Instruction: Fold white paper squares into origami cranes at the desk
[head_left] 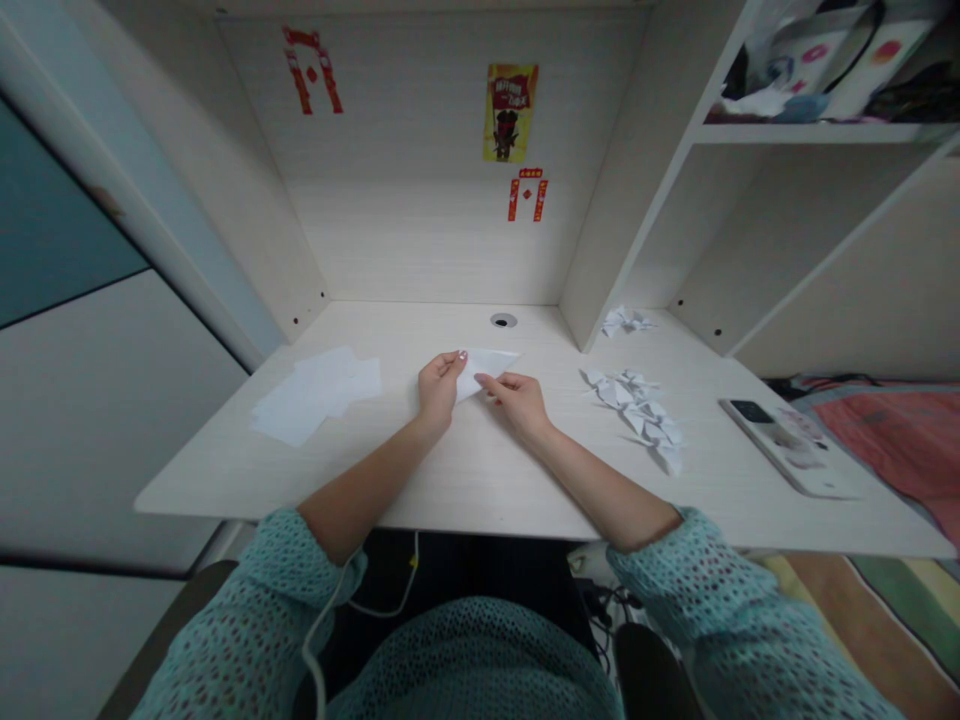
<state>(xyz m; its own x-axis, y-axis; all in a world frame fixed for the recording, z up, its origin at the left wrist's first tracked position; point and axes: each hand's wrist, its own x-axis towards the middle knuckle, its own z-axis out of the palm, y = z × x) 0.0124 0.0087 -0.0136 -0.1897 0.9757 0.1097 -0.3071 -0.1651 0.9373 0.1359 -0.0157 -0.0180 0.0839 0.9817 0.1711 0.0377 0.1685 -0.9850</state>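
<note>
Above the middle of the desk, a white sheet of paper [486,361], folded to a pointed corner on the right, is held between both hands. My left hand [439,388] pinches its left side, thumb on top. On the lower right edge, the fingers of my right hand [519,398] are closed on the same paper. Flat white paper sheets [319,393] lie overlapping on the left of the desk. To the right of my hands is a row of folded white paper pieces [637,412], with a smaller group of folded papers [627,321] behind it by the divider.
A smartphone [784,450] lies at the desk's right, near a red cloth [900,430]. An upright divider [626,220] meets the desk behind the folded pieces. The desk has a round cable hole [504,320] at the back. A white cable [311,650] hangs by my left sleeve.
</note>
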